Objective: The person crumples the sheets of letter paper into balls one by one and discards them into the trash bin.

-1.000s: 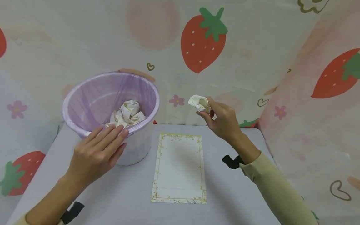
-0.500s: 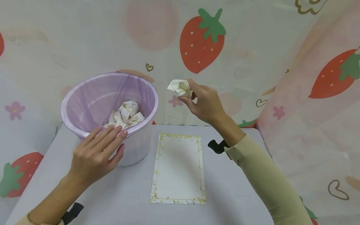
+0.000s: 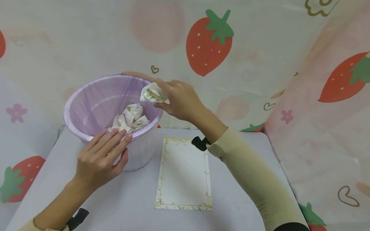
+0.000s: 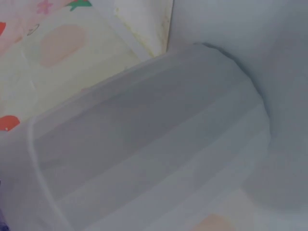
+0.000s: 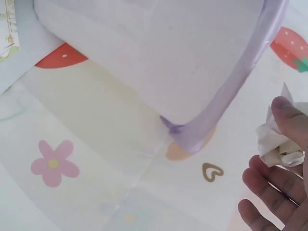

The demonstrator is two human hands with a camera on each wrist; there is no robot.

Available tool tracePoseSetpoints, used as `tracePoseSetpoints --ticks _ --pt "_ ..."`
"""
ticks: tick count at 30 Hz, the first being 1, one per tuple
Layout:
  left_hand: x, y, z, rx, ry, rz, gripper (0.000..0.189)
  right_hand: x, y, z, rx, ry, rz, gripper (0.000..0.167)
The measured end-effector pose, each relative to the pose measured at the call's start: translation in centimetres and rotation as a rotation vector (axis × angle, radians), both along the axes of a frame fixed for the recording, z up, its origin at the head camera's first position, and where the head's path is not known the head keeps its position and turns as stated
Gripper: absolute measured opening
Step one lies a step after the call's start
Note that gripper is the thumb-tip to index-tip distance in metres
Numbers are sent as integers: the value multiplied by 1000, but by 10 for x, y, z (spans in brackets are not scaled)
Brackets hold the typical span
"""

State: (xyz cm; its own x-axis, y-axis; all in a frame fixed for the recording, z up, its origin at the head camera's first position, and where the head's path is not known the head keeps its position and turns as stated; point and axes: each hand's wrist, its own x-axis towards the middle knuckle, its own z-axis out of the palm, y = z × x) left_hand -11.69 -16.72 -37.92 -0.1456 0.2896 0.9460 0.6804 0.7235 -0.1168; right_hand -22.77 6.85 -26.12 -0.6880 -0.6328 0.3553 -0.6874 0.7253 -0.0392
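My right hand (image 3: 183, 101) pinches a crumpled ball of paper (image 3: 154, 93) with a green leaf print, at the right rim of a white bin (image 3: 140, 154) lined with a purple bag (image 3: 95, 102). In the right wrist view the crumpled ball (image 5: 276, 142) sits between thumb and fingers, beside the bin's lined rim (image 5: 231, 91). Straight fingers of my left hand (image 3: 99, 160) rest on the bin's near rim. Several crumpled papers (image 3: 131, 117) lie inside the bin. Only the bin's ribbed side (image 4: 159, 134) fills the left wrist view; the left hand is out of it.
A flat sheet of paper (image 3: 185, 175) with a gold leaf border lies on the white-covered table (image 3: 245, 195), right of the bin. Behind and at the sides hangs a strawberry-print cloth (image 3: 260, 38).
My right hand has carried the crumpled paper ball leftward from above the sheet's far end to the bin's right rim. The left hand has stayed at the near rim.
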Motion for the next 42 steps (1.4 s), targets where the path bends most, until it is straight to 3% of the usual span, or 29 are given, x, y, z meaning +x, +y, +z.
tracePoseSetpoints --ticks 8,22,35,42 --pt "0 1 -2 15 -22 6 29 -2 -16 -1 -25 19 37 88" --pt "1 1 -2 23 -41 6 29 -8 -16 0 3 -8 -21 76" --pt "-2 -2 -5 46 -13 7 29 -11 6 -2 11 11 -28 70" --pt "-1 -1 -6 43 -18 7 29 -7 36 -9 -58 3 -31 72"
